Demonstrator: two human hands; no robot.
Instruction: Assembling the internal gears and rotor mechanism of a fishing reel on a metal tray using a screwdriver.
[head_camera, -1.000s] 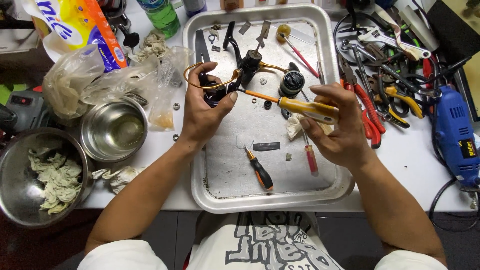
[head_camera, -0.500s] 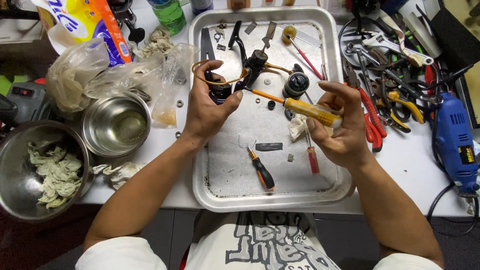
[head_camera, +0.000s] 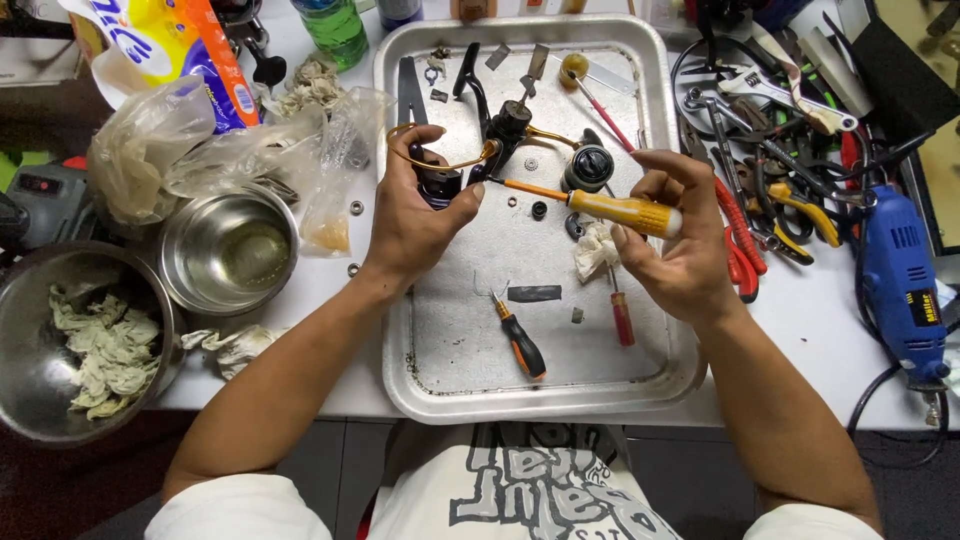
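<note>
Head view | left hand (head_camera: 415, 225) clamps fishing reel (head_camera: 470, 160) | right hand (head_camera: 680, 245) grips yellow screwdriver (head_camera: 600, 205)

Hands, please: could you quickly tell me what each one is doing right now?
Left hand: closed around the fishing reel.
Right hand: closed on the yellow screwdriver, tip at the reel.

Left hand (head_camera: 415, 215) hides most of the reel (head_camera: 440, 185).
</note>
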